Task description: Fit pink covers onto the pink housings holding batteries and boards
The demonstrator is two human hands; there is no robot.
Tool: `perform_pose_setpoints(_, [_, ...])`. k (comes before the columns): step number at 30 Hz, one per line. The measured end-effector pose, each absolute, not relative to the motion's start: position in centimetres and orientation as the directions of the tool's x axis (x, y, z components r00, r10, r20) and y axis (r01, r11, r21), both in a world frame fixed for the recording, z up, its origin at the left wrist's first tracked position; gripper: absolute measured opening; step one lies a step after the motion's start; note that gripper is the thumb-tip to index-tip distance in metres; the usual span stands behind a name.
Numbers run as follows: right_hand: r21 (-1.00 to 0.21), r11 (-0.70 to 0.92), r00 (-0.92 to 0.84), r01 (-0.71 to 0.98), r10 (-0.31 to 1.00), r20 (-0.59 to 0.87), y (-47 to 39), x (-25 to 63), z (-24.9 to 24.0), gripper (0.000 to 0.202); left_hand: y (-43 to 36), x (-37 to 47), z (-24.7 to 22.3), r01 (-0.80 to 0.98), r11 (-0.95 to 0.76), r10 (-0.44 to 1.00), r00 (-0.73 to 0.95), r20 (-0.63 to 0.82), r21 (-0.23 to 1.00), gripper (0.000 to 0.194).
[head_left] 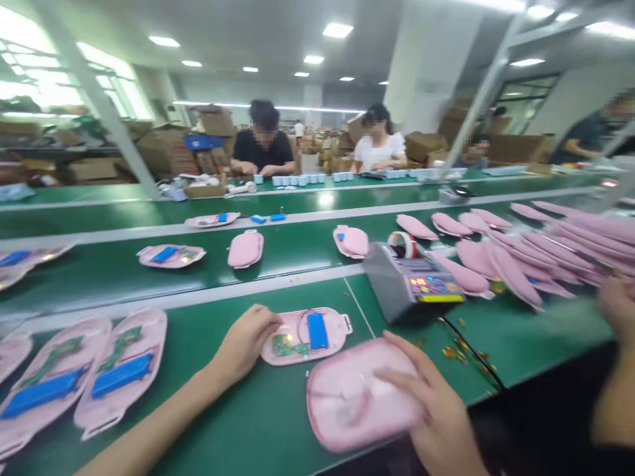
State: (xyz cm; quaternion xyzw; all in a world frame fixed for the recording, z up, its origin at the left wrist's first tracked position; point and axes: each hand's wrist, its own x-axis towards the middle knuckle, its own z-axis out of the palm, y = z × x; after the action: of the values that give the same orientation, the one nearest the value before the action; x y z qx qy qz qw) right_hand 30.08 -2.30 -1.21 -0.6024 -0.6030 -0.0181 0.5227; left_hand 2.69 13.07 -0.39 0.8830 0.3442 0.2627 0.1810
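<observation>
My left hand (248, 340) pinches the left end of an open pink shell (292, 357) lying on the green bench. Inside that shell sit a green circuit board (288, 345) and a blue battery (317, 330), with thin wires around them. Closer to me, my right hand (431, 403) grips a pink shell cover (342, 400) by its right side, thumb and fingers around the edge. The cover is tilted, its hollow inner face toward me and blurred by motion. It is just in front of the open shell; whether they touch, I cannot tell.
More open shells with batteries (122, 373) lie left. A grey tape dispenser (397, 281) stands beyond the cover, near yellow scraps (456, 354). Closed pink shells (526, 258) pile up right, beside another person's hand (618, 307). Several shells rest on the green conveyor (292, 258). Co-workers sit opposite.
</observation>
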Motion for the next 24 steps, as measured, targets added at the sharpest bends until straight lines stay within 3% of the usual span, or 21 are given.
perform_pose_setpoints(2, [-0.641, 0.391, 0.087, 0.660, 0.808, 0.583, 0.3, 28.7, -1.3, 0.030, 12.0, 1.3, -1.1, 0.519, -0.699, 0.711, 0.576, 0.403, 0.492, 0.030])
perform_pose_setpoints(4, [-0.780, 0.407, -0.067, 0.475, 0.901, 0.429, 2.9, 27.7, -1.5, 0.033, 11.2, -0.4, -1.4, 0.556, -0.678, 0.735, 0.521, 0.434, 0.480, 0.031])
perform_pose_setpoints(6, [-0.925, 0.284, -0.190, 0.251, 0.952, 0.240, 5.2, 27.2, -1.4, 0.039, 10.8, -1.8, -1.4, 0.575, -0.635, 0.772, 0.476, 0.421, 0.515, 0.029])
perform_pose_setpoints(8, [-0.985, 0.118, -0.274, 0.124, 0.958, 0.081, 6.9, 27.0, -1.1, 0.041, 10.8, -2.4, -1.1, 0.573, -0.552, 0.833, 0.409, 0.371, 0.607, 0.023])
perform_pose_setpoints(10, [-0.985, -0.007, -0.281, 0.170, 0.958, -0.055, 7.8, 26.6, -0.6, 0.039, 11.0, -2.2, -0.7, 0.559, -0.465, 0.884, 0.336, 0.325, 0.686, 0.017])
perform_pose_setpoints(13, [-0.922, -0.097, -0.195, 0.374, 0.964, -0.180, 8.1, 26.1, 0.4, 0.028, 11.3, -1.1, 0.1, 0.551, -0.415, 0.908, 0.296, 0.295, 0.724, 0.015])
perform_pose_setpoints(17, [-0.918, -0.025, -0.078, 0.396, 0.995, -0.060, 8.7, 26.6, 1.7, 0.039, 11.5, -0.5, 0.7, 0.545, -0.408, 0.910, 0.308, 0.278, 0.732, 0.014])
perform_pose_setpoints(20, [-0.903, 0.053, 0.114, 0.426, 0.987, 0.112, 9.4, 26.9, 2.4, 0.057, 11.1, -0.6, 0.5, 0.489, -0.517, 0.855, 0.335, 0.396, 0.703, 0.013])
perform_pose_setpoints(24, [-0.919, 0.164, 0.132, 0.357, 0.966, 0.223, 9.8, 25.0, 2.2, 0.050, 10.5, -0.4, -0.3, 0.558, -0.703, 0.660, 0.282, 0.697, 0.441, 0.013])
